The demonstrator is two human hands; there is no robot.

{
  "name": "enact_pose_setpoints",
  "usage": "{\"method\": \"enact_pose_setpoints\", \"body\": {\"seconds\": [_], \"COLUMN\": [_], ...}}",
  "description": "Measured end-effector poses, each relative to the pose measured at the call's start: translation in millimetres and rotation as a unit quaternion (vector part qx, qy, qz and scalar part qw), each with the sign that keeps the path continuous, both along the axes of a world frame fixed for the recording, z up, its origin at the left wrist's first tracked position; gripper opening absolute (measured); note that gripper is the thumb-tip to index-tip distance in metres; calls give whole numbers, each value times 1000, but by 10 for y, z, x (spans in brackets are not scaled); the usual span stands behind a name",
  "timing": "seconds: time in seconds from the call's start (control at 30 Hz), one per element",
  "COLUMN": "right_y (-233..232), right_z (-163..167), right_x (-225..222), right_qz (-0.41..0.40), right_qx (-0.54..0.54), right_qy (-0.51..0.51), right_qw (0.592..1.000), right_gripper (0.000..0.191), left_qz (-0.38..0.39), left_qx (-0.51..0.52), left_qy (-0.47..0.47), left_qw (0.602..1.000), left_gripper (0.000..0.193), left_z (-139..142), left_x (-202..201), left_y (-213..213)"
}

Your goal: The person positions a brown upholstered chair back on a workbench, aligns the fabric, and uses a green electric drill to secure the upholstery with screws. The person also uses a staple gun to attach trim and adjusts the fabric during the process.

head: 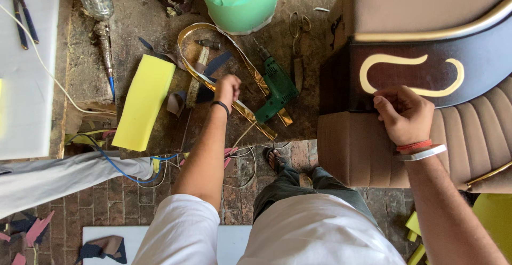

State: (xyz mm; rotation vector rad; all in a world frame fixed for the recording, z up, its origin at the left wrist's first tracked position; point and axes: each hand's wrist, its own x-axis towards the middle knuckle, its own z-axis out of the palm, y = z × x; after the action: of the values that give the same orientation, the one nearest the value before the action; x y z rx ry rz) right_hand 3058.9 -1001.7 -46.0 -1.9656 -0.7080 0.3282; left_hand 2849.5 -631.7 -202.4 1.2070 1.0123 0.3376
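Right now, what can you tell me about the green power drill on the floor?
The green power drill lies on its side on the dirty floor, its dark chuck and bit pointing up-left toward the green foam cylinder. Its body looks like plastic. A shiny gold trim strip runs alongside it. The left hand is close, not touching.

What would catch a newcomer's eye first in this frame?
The bright yellow foam block on the floor at left, and the gold curved trim inlay on the dark sofa panel at right, just above the right hand. Centre, the left hand reaches down beside a green power drill.
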Motion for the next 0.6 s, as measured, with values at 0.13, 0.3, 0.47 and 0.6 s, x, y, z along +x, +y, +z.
{"method": "enact_pose_setpoints", "body": {"seconds": [0.13,0.3,0.47,0.6], "right_y": [16,39,54,60], "right_z": [-8,-1,5,12], "right_x": [-23,-17,-22,-44], "right_qz": [-7,-9,-12,-13], "right_qx": [-16,-2,-36,-41], "right_qy": [-22,-8,-30,-43], "right_qw": [1000,1000,999,998], "right_gripper": [12,13,13,14], "left_qz": [-85,-165,-209,-231], "left_qx": [354,322,320,389], "left_qy": [249,402,357,340], "left_qw": [897,841,852,824], "left_gripper": [17,29,30,27], "left_z": [-30,67,-25,-151], "left_x": [-194,-611,-643,-555], "left_y": [-183,-227,-323,-344]}}
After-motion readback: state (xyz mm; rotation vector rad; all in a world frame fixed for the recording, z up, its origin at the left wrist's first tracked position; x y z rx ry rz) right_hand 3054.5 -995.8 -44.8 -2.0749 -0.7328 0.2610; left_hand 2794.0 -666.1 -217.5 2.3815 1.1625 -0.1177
